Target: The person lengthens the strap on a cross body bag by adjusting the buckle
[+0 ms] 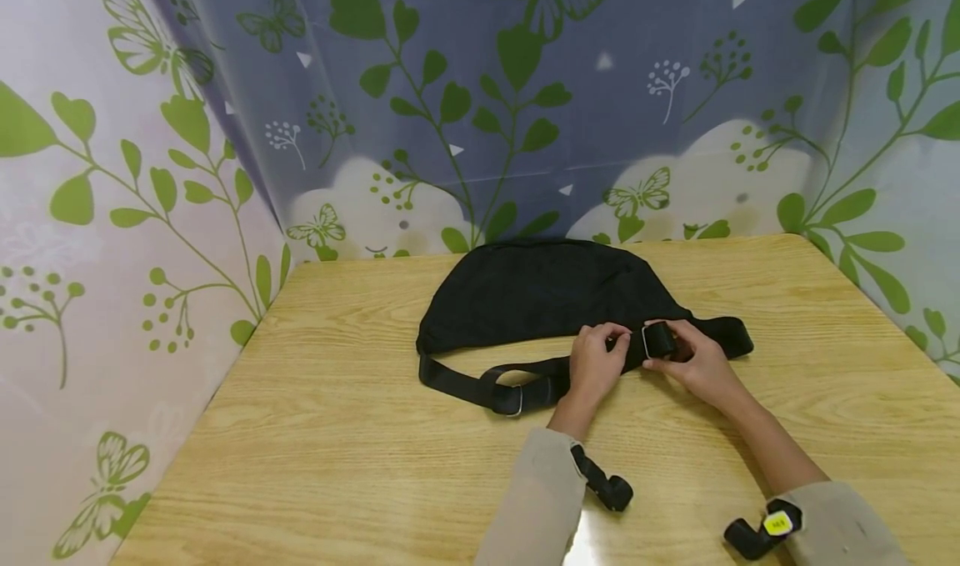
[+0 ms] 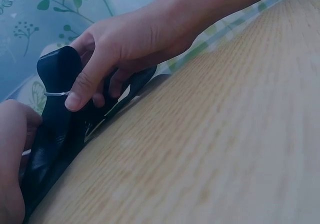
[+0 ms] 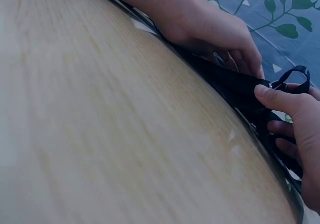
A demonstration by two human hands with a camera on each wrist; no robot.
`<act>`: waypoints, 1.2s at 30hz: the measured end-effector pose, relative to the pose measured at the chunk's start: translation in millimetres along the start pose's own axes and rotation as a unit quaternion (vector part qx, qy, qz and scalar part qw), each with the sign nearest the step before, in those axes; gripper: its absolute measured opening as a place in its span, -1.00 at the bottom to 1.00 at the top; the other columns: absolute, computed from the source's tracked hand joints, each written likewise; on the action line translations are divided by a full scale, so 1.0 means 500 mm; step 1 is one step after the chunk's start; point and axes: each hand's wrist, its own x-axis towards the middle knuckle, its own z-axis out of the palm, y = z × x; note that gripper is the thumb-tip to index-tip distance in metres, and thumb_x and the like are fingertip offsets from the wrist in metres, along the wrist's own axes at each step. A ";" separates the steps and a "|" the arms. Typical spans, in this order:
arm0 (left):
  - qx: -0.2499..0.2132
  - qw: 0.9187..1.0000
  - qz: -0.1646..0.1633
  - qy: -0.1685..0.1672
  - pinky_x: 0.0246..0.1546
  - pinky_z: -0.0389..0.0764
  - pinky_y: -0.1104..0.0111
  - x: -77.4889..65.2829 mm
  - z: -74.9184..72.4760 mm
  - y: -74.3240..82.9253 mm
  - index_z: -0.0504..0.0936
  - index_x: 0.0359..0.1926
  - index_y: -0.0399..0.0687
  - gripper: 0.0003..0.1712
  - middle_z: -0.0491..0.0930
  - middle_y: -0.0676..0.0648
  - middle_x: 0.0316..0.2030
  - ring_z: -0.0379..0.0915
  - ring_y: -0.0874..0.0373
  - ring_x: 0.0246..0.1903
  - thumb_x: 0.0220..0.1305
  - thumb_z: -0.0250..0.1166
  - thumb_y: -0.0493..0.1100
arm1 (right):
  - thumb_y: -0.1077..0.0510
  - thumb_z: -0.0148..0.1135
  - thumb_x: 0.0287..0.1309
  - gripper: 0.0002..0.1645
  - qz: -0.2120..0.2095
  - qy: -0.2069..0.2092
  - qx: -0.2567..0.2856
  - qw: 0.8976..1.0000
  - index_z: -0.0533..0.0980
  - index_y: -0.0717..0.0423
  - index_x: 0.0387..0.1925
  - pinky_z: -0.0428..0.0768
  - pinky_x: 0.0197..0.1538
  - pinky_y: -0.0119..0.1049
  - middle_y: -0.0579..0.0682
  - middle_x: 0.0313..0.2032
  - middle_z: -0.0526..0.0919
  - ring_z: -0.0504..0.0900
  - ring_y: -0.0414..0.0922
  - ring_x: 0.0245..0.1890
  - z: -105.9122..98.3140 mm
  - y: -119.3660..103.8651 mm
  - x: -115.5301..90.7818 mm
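Observation:
A black waist bag [image 1: 547, 291] lies flat near the back of the table, its black strap [image 1: 457, 383] stretched along its front side. My left hand [image 1: 598, 356] pinches the strap between thumb and fingers. Just to its right, my right hand [image 1: 697, 362] grips the strap at a metal slide buckle [image 1: 647, 343], thumb at the buckle's edge. Beside that buckle the webbing bulges up in a small loop [image 3: 295, 76], also showing in the left wrist view. A second slide buckle [image 1: 516, 401] sits on the strap left of my left hand.
The wood-grain table [image 1: 337, 466] extends in front of the bag and to both sides. A patterned curtain [image 1: 450, 107] with green leaves and butterflies hangs right behind the table's back edge. Strap end loop [image 1: 731, 337] lies right of my right hand.

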 end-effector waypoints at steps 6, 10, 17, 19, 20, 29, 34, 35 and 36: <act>0.031 0.999 -0.016 0.032 -0.40 0.32 0.52 0.001 0.000 -0.003 0.67 -0.42 0.06 -0.91 0.55 0.17 -0.48 0.33 0.28 -0.43 0.18 0.26 -0.11 | 0.48 0.39 -0.21 -0.37 -0.009 0.009 -0.006 1.000 0.43 0.34 0.02 0.42 -0.39 -0.49 0.15 -0.16 0.49 0.48 -0.11 -0.45 -0.004 -0.032 0.000; 0.003 1.000 -0.003 0.021 -0.38 0.35 0.51 0.001 0.000 -0.003 0.67 -0.39 0.03 -0.93 0.55 0.14 -0.47 0.34 0.27 -0.41 0.18 0.27 -0.15 | 0.44 0.41 -0.20 -0.35 -0.008 0.009 -0.008 1.000 0.44 0.29 0.05 0.41 -0.40 -0.48 0.11 -0.17 0.50 0.47 -0.17 -0.46 0.001 -0.001 -0.002; -0.035 0.999 0.019 -0.012 -0.24 0.37 0.52 -0.001 -0.001 0.000 0.68 -0.28 0.00 -0.88 0.58 0.13 -0.36 0.37 0.30 -0.34 0.23 0.23 -0.14 | 0.29 0.43 -0.13 -0.35 0.010 0.005 -0.017 1.000 0.44 0.17 0.08 0.41 -0.43 -0.46 0.03 -0.14 0.50 0.43 -0.22 -0.46 0.003 0.029 -0.004; -0.015 1.000 0.021 -0.005 -0.31 0.36 0.53 -0.001 0.000 -0.001 0.69 -0.28 0.03 -0.88 0.58 0.14 -0.37 0.36 0.30 -0.36 0.22 0.23 -0.13 | 0.28 0.43 -0.12 -0.36 0.012 0.005 -0.017 1.000 0.44 0.18 0.08 0.41 -0.43 -0.45 0.03 -0.14 0.49 0.43 -0.21 -0.45 0.003 0.031 -0.004; -0.001 1.000 0.021 0.002 -0.31 0.35 0.54 -0.001 -0.001 -0.002 0.69 -0.30 0.04 -0.89 0.58 0.14 -0.38 0.36 0.30 -0.37 0.22 0.24 -0.12 | 0.28 0.43 -0.12 -0.36 0.014 0.006 -0.018 1.000 0.44 0.18 0.08 0.41 -0.43 -0.45 0.03 -0.14 0.49 0.43 -0.20 -0.45 0.003 0.031 -0.004; 0.047 0.997 0.008 0.060 -0.41 0.34 0.51 -0.001 0.001 -0.006 0.67 -0.46 0.08 -0.94 0.56 0.17 -0.48 0.35 0.28 -0.46 0.12 0.31 -0.11 | 0.31 0.44 -0.16 -0.32 0.024 0.017 -0.018 0.999 0.44 0.20 0.10 0.39 -0.41 -0.47 0.01 -0.13 0.48 0.43 -0.09 -0.41 0.001 0.026 -0.003; -0.009 0.999 0.008 0.036 -0.38 0.33 0.56 -0.001 0.001 -0.005 0.69 -0.39 0.02 -0.94 0.58 0.16 -0.45 0.34 0.30 -0.42 0.15 0.30 -0.14 | 0.28 0.43 -0.12 -0.34 0.029 0.016 -0.024 0.999 0.43 0.19 0.10 0.39 -0.39 -0.48 0.00 -0.12 0.49 0.43 -0.13 -0.39 0.000 0.027 -0.003; -0.021 0.999 0.011 0.032 -0.37 0.33 0.56 -0.001 0.000 -0.004 0.69 -0.38 0.01 -0.94 0.58 0.16 -0.44 0.35 0.31 -0.41 0.15 0.30 -0.15 | 0.27 0.43 -0.11 -0.35 0.029 0.015 -0.025 0.999 0.43 0.18 0.10 0.39 -0.39 -0.48 0.00 -0.12 0.49 0.43 -0.14 -0.39 0.001 0.027 -0.003; -0.031 0.999 0.013 0.028 -0.37 0.33 0.57 -0.001 0.000 -0.004 0.69 -0.37 0.00 -0.94 0.59 0.15 -0.43 0.35 0.31 -0.40 0.15 0.30 -0.16 | 0.26 0.43 -0.11 -0.35 0.027 0.013 -0.025 0.999 0.43 0.18 0.10 0.39 -0.39 -0.48 0.00 -0.12 0.49 0.43 -0.14 -0.39 0.001 0.027 -0.003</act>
